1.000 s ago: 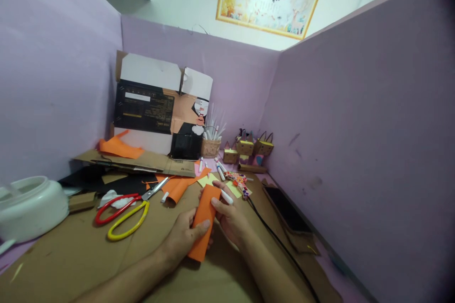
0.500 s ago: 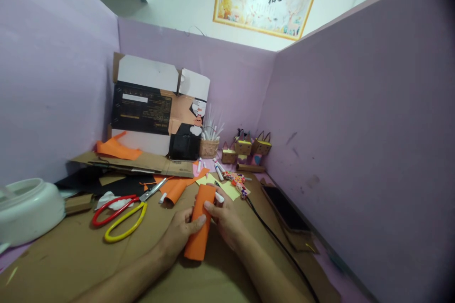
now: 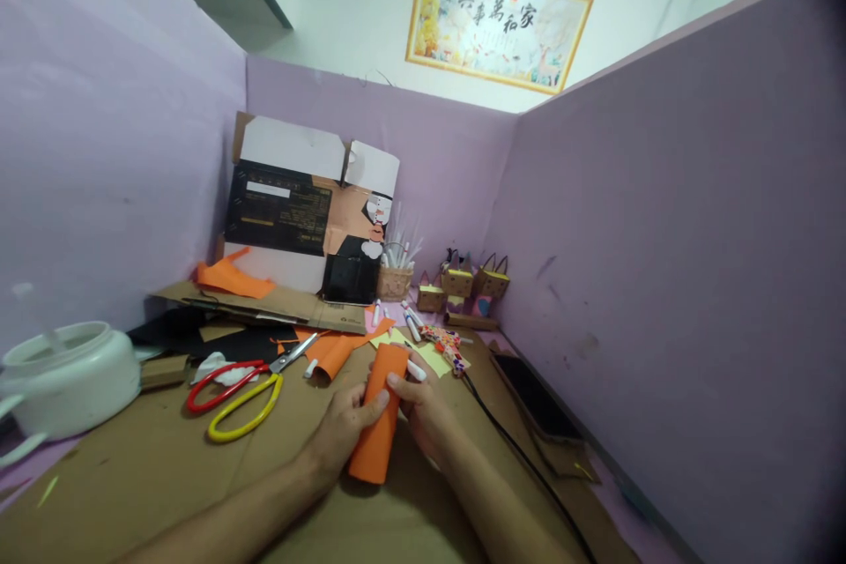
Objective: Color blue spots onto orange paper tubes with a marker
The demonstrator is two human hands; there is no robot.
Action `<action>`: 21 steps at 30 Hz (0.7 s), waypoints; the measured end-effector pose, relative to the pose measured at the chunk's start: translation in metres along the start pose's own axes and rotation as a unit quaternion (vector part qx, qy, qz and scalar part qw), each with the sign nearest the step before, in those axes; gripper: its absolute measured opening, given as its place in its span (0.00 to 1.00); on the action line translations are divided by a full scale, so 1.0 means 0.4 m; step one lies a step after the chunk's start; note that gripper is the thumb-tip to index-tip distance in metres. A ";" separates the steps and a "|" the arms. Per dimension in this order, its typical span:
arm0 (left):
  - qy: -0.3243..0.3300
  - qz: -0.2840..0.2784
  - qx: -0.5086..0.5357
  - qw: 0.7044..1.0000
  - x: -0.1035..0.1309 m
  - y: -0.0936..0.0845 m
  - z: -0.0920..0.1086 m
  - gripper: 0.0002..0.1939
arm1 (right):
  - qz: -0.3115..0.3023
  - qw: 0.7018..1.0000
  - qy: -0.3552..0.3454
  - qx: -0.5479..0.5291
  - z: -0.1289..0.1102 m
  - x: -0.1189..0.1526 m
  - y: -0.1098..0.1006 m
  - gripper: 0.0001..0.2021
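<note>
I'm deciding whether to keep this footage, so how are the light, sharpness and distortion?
Head view: dim light, soft shadow below the orange roll; head view: small print on the black carton panel too soft to read; head view: purple wall slants outward, probably wide-angle distortion, and the top right corner goes black.

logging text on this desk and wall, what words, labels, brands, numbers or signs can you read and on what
"興事萬和家", left to right: framed picture; smaller print below, too blurred.
Black panel: print too small, blurred.
Flat cardboard: marks too small.
</note>
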State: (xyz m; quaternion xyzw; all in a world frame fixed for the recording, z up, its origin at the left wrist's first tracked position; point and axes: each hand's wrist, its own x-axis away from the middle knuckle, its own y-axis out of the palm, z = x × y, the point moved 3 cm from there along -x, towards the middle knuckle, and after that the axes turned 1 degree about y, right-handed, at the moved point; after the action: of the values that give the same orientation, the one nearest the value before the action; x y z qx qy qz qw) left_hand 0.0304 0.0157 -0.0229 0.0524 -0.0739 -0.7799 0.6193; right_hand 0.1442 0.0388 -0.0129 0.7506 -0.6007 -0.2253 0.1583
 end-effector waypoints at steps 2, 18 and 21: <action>0.013 -0.002 -0.010 1.000 0.002 0.001 0.000 0.27 | 0.003 1.000 0.001 -0.001 0.003 0.001 -0.001 0.21; 0.016 0.016 -0.051 0.998 0.008 0.013 0.013 0.18 | 0.056 0.996 -0.057 0.028 0.031 -0.006 -0.033 0.25; 0.005 -0.005 -0.020 1.000 0.009 0.014 0.010 0.21 | 0.034 0.998 -0.049 0.025 0.031 -0.005 -0.030 0.24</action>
State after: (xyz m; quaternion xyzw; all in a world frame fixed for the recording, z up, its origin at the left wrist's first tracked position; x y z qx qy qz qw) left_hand 0.0342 0.0110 -0.0181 0.0443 -0.0545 -0.7838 0.6170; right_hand 0.1474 0.0441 -0.0292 0.7214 -0.6385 -0.2411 0.1173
